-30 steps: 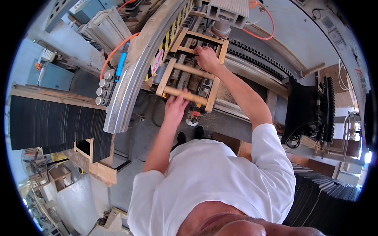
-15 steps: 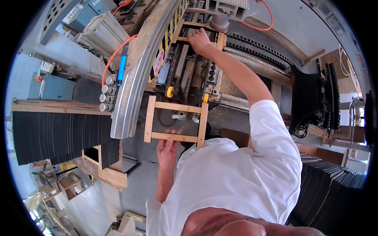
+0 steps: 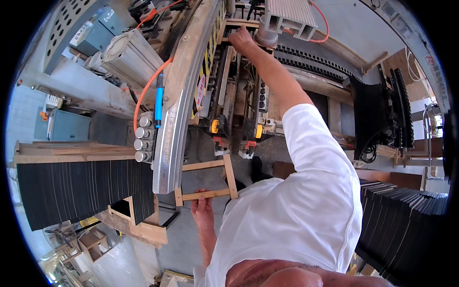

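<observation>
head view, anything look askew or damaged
Mildly, yes: the black panels on the person's right fan out unevenly along their top edges, whereas the black row on the left lines up more neatly. The wooden frame in the left hand shows no visible damage.

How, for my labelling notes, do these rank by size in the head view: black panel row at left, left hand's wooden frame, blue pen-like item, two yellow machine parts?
1. Black panel row
2. Wooden frame, in the left hand
3. Blue pen-like item
4. Left yellow part and right yellow part: too alike to rank
</observation>
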Demonstrator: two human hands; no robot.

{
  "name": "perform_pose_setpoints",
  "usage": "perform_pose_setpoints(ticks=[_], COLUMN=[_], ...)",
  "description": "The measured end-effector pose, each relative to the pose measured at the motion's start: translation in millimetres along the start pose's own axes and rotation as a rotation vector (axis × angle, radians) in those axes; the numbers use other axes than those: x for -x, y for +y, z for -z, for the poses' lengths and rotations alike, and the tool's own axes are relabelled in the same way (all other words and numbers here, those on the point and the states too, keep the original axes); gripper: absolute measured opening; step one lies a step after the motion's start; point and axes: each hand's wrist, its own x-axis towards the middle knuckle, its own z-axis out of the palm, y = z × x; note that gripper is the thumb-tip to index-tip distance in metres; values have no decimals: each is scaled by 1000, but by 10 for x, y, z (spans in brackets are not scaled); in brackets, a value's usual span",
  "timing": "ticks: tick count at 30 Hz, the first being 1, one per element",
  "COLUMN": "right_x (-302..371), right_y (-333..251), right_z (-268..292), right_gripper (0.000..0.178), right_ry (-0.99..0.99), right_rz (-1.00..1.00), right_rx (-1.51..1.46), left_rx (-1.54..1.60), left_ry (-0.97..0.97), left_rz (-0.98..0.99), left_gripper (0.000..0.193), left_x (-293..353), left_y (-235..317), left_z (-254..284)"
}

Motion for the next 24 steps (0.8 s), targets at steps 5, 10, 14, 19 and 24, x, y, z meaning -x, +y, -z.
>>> perform_pose_setpoints(ticks=[5,10,14,19,24], right_x=[-98,-138,-117,-362,-166], right_y=[108,158,65,-50,51], right_z=[-158,-315,-251,-574,-346], right_gripper=[16,16,14,18,19], right_ry=[32,126,158,53,30], right_rz=[-56,-84,-89,-27,-62], right_rx=[-129,-191,-125,34,7], left_rx=[-1,31,3,-29,-90], left_ry=[17,-26,-42,-24,59], left_rz=[45,87,104,143,131], left_gripper=[31,31,33,33,32], left_x=[-226,-428,-517,-569,-645], left_y=[-66,-152,-203,-131,-98], left_z=[79,357,577,803,1047])
